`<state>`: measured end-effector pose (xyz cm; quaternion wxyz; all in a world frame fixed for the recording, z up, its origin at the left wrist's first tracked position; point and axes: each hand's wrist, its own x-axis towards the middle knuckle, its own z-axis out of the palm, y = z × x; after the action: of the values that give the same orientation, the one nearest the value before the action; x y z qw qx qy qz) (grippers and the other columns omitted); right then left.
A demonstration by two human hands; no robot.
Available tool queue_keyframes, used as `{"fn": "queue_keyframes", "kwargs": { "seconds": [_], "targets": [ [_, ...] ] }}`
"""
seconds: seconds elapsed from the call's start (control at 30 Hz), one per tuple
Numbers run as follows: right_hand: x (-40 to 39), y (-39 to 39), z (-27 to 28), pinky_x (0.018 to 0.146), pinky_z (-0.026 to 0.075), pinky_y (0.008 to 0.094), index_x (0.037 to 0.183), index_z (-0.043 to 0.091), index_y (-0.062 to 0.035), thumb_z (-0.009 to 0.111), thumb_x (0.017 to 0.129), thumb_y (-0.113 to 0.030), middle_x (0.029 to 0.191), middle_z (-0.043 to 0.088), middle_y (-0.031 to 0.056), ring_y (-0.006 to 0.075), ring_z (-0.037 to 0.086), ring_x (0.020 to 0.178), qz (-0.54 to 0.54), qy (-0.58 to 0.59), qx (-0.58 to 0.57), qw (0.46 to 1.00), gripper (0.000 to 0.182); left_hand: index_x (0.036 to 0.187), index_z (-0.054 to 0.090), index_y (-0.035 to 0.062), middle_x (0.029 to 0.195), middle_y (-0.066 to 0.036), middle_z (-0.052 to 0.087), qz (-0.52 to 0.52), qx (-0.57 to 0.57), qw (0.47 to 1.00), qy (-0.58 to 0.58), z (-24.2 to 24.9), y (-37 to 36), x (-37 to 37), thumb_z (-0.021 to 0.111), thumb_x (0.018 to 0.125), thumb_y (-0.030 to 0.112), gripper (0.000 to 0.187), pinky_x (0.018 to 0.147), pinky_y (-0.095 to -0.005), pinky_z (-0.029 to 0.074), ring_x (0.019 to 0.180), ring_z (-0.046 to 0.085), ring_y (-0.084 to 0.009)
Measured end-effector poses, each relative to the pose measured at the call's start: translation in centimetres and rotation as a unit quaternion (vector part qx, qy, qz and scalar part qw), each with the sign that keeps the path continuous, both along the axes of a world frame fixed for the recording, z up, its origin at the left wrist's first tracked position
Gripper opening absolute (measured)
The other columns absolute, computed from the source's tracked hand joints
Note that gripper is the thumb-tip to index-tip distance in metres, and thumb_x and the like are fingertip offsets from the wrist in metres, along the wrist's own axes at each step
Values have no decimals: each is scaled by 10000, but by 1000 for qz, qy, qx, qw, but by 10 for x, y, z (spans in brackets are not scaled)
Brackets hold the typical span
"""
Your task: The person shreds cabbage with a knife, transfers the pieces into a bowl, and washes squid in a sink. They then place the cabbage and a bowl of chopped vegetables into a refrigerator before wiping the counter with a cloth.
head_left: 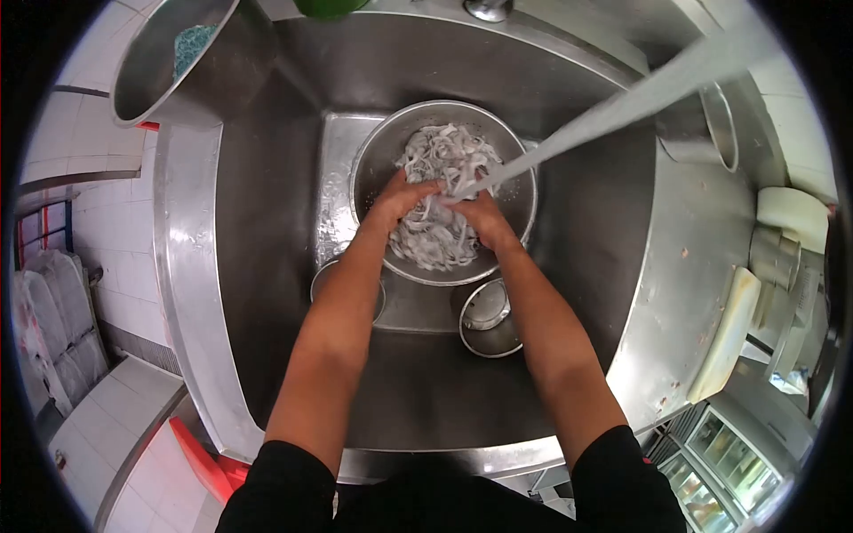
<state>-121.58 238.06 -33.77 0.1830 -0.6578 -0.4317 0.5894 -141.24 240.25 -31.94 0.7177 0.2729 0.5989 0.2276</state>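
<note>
A round metal bowl [364, 191] stands in the deep sink, heaped with pale grey-white strips of food [440, 235]; their exact kind is not clear. My left hand [404, 197] reaches into the heap from the left, thumb toward the middle, fingers curled into the strips and partly buried. From the right, my right hand [480, 216] grips the same heap, its fingertips hidden among the strips. A long pale grey streak [604, 120], apparently a stream of water, slants from the upper right down between both hands.
Near my right forearm a small metal container [491, 346] rests in the sink [400, 391]. Another round vessel [380, 306] is partly hidden by my left forearm. At the upper left stands a large metal pot [142, 98] with a blue-green scouring pad [191, 46]. A white board [724, 333] lies right.
</note>
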Motion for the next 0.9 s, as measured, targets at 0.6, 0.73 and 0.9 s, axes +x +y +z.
{"fn": "queue_keyframes", "kwargs": {
  "seconds": [0.6, 0.73, 0.9],
  "targets": [
    [-23, 30, 115, 787, 519, 331, 1075, 651, 56, 744, 683, -20, 924, 691, 101, 204, 644, 858, -68, 113, 5, 991, 410, 1196, 611, -59, 1059, -151, 679, 79, 69, 965, -242, 65, 13, -14, 705, 786, 100, 450, 768, -362, 559, 964, 669, -229],
    [-27, 23, 179, 793, 516, 327, 1033, 669, 50, 743, 686, -20, 935, 697, 102, 202, 646, 840, -46, 181, 70, 980, 362, 1177, 602, -76, 1034, -148, 680, 102, -7, 973, -205, 101, 6, -17, 711, 792, 86, 432, 763, -374, 574, 932, 678, -225],
    [-25, 23, 220, 819, 505, 337, 1116, 623, 18, 685, 789, -89, 980, 668, 88, 184, 631, 899, -76, 198, 116, 970, 350, 1195, 554, -92, 1015, -152, 676, 76, 33, 962, -261, 140, 7, -18, 714, 753, 79, 500, 736, -399, 593, 839, 693, -245]
  ]
}}
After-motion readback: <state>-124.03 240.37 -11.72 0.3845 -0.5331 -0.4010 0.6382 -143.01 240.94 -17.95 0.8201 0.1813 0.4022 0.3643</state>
